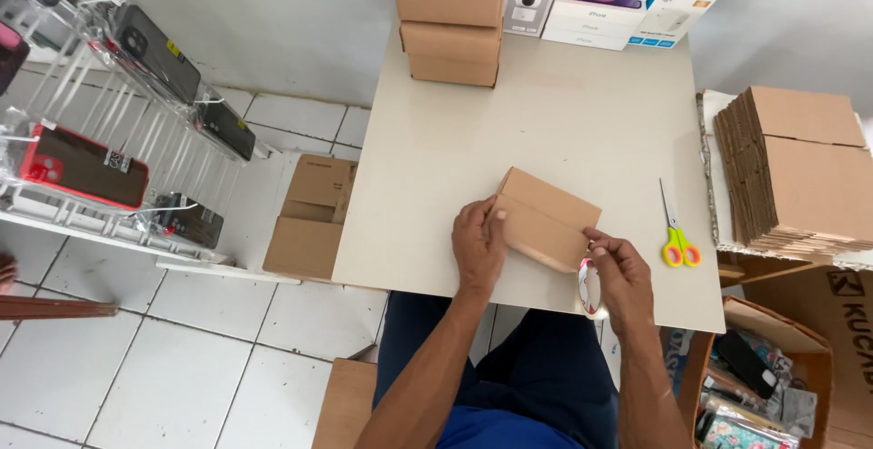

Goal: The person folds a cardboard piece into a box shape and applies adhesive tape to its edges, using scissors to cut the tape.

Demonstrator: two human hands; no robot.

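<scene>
Fingers of the left hand (479,247) curl over the left end of a small brown cardboard box (544,220) near the cream table's (546,112) front edge; the right hand (622,278) pinches its right corner, gripping a clear tape roll (589,287). Yellow-handled scissors (677,238) lie near the right edge.

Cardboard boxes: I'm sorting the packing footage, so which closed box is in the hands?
The small box lying alone mid-table, left hand and right hand on its ends. The other closed boxes sit stacked at the table's far edge, untouched.
</scene>
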